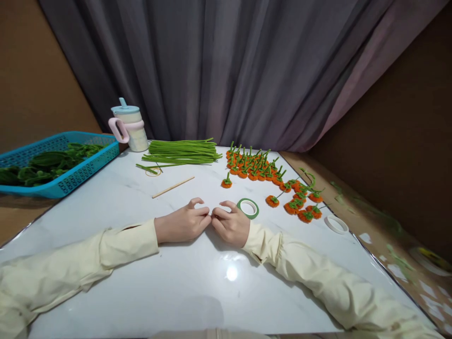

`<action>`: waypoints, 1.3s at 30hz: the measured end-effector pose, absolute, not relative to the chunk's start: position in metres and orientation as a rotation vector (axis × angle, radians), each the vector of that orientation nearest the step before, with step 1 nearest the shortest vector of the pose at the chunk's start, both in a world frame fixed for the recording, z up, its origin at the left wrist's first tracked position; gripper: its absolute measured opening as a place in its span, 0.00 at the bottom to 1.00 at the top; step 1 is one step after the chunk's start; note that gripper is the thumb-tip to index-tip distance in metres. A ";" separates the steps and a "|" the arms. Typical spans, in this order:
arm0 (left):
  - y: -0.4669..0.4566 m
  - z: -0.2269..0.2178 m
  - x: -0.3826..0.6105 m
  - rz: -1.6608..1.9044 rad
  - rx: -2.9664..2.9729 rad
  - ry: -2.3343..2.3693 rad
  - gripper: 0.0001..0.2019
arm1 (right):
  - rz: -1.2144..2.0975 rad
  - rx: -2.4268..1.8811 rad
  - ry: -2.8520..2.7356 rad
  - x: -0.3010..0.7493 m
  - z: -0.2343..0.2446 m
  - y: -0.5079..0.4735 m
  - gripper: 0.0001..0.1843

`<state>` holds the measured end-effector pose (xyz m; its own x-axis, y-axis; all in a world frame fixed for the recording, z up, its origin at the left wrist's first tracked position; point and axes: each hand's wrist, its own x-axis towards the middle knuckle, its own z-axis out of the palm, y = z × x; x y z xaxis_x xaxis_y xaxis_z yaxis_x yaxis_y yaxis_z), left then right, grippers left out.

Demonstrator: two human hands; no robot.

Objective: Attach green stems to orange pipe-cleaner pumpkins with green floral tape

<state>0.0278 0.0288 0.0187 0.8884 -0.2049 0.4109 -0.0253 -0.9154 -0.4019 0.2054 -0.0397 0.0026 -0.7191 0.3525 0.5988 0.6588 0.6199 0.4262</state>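
Note:
My left hand (187,221) and my right hand (231,223) meet over the middle of the white table, fingers curled and fingertips almost touching. Both are closed; whatever they pinch, if anything, is hidden or too small to name. Just behind my right hand lies a roll of green tape (248,208). A thin wooden stick (173,187) rests beyond my left hand. One orange pipe-cleaner flower with a green stem (226,182) stands apart, farther back. Behind it is a cluster of similar orange flowers (252,165), with several more (298,203) toward the right edge.
Green pipe-cleaner stems (181,152) lie bundled at the back, near a lidded tumbler (136,134). At left, a blue basket (83,174) holds green leaf pieces. A white ring (336,224) sits by the right table edge. Paper scraps (397,271) litter the surface beyond. A grey curtain (212,70) hangs behind.

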 end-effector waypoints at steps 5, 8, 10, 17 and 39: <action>0.029 0.020 0.027 -0.617 -2.629 0.216 0.17 | -0.966 -0.719 -2.351 0.202 0.001 -0.039 0.18; 0.028 0.021 0.027 -0.561 -2.585 0.248 0.17 | -0.974 -0.724 -2.384 0.201 0.002 -0.040 0.18; 0.028 0.021 0.026 -0.528 -2.552 0.266 0.17 | -0.964 -0.757 -2.426 0.201 0.003 -0.042 0.17; 0.029 0.035 0.025 -0.397 -2.526 0.326 0.16 | -0.949 -0.668 -2.392 0.200 0.002 -0.039 0.19; 0.041 0.063 0.025 0.826 -4.076 -0.514 0.12 | 0.968 -0.899 -2.298 0.220 0.009 -0.029 0.10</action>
